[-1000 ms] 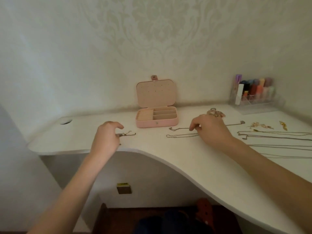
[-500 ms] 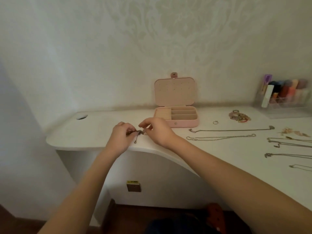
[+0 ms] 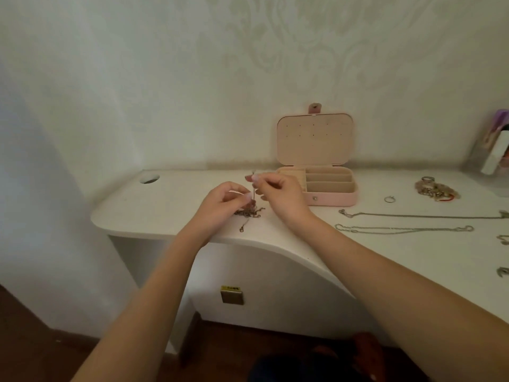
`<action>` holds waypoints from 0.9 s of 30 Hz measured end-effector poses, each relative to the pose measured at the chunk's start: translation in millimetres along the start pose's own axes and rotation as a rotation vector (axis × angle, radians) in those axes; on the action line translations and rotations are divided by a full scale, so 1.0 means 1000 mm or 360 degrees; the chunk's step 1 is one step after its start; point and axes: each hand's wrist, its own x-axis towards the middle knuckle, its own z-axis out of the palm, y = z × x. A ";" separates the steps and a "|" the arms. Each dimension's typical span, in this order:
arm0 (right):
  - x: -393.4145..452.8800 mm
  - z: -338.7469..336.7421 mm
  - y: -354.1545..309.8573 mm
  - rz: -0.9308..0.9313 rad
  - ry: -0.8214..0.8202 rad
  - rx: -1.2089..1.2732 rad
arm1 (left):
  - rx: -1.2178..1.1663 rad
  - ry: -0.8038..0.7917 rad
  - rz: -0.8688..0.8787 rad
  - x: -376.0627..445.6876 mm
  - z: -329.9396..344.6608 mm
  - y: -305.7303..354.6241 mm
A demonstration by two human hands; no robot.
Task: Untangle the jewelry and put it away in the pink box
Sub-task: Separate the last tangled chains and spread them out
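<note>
Your left hand and right hand both pinch the tangled chain in the middle of the frame, pulling one strand up so the knot loosens. The open pink box waits just right, on the surface.

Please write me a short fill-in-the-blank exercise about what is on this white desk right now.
1. The pink jewelry box by the wall stands with its lid ____.
2. Both the left hand and the right hand pinch a tangled thin metal ____.
3. A small silver ring lies on the white desk to the ____ of the box.

Missing words: open; chain; right
</note>
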 end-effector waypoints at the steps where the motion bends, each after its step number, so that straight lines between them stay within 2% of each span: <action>1: 0.001 -0.001 -0.001 0.0056 0.0000 0.0073 | 0.0009 -0.0020 0.0008 -0.001 0.001 0.000; 5: 0.004 -0.005 -0.013 0.0203 0.0005 0.0329 | 0.0061 0.0015 0.0044 -0.003 0.001 0.003; 12: 0.007 -0.009 -0.034 0.0204 -0.0116 0.0295 | 0.0040 -0.0111 0.0117 -0.003 0.009 0.011; 16: 0.014 -0.014 -0.043 0.0143 0.0002 0.0300 | -0.0216 -0.0055 0.0163 0.009 0.010 0.015; 19: 0.019 -0.020 -0.046 0.0175 0.0053 0.0387 | -0.0534 -0.0051 0.0035 0.013 0.017 0.010; 23: 0.019 -0.020 -0.042 0.0232 0.0012 0.0357 | -0.0519 -0.0159 -0.0034 0.014 0.019 0.008; 27: 0.017 -0.017 -0.044 0.0324 -0.0036 0.0343 | -0.0700 -0.0195 -0.0032 0.012 0.016 0.009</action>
